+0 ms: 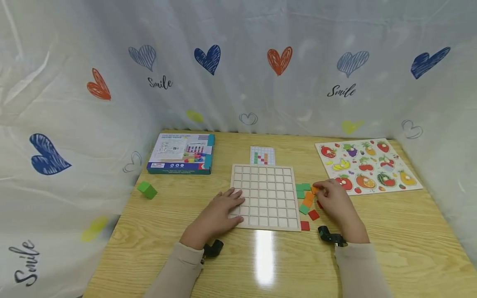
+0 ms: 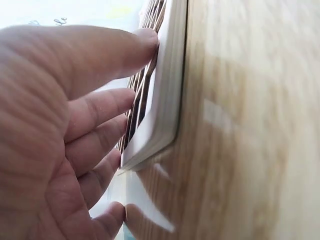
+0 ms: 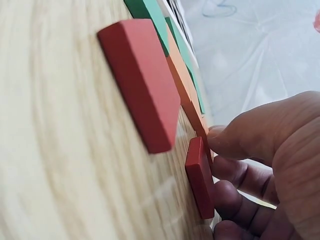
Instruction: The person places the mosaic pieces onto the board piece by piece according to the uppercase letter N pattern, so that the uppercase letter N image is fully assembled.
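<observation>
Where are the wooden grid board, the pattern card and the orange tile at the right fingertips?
Wooden grid board (image 1: 263, 194): head view, a bare cell near its middle.
Pattern card (image 1: 262, 156): head view, the middle of its printed grid.
Orange tile (image 1: 314, 190): head view, its uncovered left part.

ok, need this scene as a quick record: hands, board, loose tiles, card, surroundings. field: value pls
left_hand: left hand rests on the grid board's left side, fingers extended
right_hand: right hand has fingertips at an orange tile; whether pinched unclear
board: wooden grid board, flat on wood-grain table
loose_tiles: green tiles, orange tiles, red tiles, right of board
card: gridded pattern card, beyond board's far edge
left_side: cardboard box, green block
right_side: fruit puzzle board
backdrop: heart-print curtain
</observation>
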Tool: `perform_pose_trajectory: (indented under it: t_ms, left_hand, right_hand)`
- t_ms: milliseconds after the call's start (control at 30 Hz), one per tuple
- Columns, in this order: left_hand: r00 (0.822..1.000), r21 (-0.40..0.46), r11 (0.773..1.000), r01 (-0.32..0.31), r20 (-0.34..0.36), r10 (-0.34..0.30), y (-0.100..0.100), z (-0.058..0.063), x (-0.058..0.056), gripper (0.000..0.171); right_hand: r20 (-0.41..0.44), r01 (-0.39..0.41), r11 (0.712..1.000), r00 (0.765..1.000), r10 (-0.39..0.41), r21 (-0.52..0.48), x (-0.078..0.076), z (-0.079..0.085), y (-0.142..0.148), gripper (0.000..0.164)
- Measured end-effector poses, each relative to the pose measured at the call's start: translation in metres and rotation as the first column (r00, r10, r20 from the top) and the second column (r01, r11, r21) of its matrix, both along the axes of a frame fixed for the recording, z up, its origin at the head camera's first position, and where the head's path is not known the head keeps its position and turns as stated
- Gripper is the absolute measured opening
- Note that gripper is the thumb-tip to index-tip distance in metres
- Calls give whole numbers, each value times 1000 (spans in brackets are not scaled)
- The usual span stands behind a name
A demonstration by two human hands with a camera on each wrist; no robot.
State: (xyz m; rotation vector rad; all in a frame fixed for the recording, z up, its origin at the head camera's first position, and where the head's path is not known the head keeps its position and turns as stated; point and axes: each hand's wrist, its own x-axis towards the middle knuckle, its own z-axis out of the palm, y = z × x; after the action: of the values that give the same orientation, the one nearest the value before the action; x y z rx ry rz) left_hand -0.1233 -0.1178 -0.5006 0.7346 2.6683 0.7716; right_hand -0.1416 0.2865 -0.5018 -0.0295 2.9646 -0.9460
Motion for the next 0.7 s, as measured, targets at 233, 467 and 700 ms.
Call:
perform_pose_trajectory:
  t_ms: [233, 467, 700]
  left_hand:
    - [1000, 12, 1000, 24, -2, -24, -5, -4, -3, 58]
    - [999, 9, 999, 32, -11, -31, -6, -4, -6, 60]
    - [999, 20, 999, 36, -16, -36, -5, -4, -5, 59]
  right_hand:
    - [15, 5, 1000, 1000, -5, 3, 1, 2, -1, 33]
    - [20, 5, 1000, 1000, -5, 5, -1, 2, 0, 31]
    - [47, 32, 998, 998, -30, -56, 1, 1, 3, 27]
